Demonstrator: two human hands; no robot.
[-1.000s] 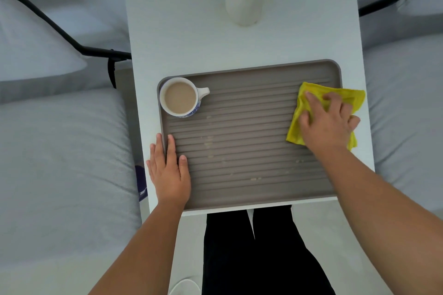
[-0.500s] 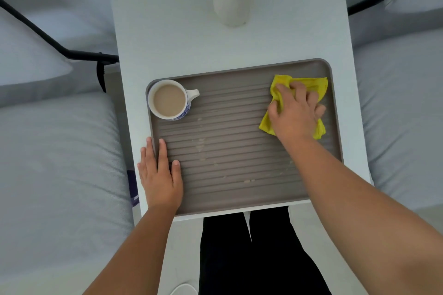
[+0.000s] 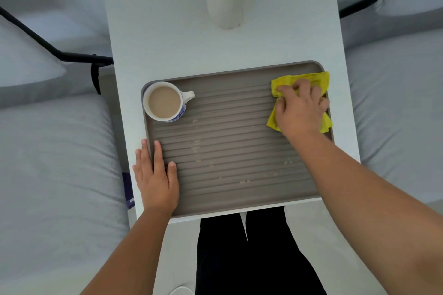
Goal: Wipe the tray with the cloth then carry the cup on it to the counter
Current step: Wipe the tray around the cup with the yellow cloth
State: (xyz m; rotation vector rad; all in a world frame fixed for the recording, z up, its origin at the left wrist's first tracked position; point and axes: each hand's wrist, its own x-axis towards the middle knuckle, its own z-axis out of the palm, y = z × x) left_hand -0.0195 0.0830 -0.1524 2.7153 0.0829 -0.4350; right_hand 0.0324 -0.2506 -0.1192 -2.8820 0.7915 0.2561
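Note:
A grey-brown ribbed tray [image 3: 230, 151] lies on a small white table [image 3: 167, 38]. Pale spill marks dot its ridges near the middle and front. A white cup with blue pattern [image 3: 165, 102], full of milky tea, stands in the tray's far left corner, handle pointing right. My right hand [image 3: 299, 109] presses a bunched yellow cloth [image 3: 311, 80] onto the tray's far right corner, fingers curled into it. My left hand [image 3: 154, 175] lies flat on the tray's near left edge, fingers spread, holding nothing.
A white vase with flowers [image 3: 227, 0] stands at the table's back. Grey beds flank the table on the left [image 3: 52, 163] and right [image 3: 395, 103], with black bed-frame bars [image 3: 72, 56] behind. My dark-trousered legs [image 3: 251, 254] are below the table's front edge.
My right hand slid the cloth left across the tray, then back to the far right corner, bunching it up. My left hand stayed on the tray's near left edge.

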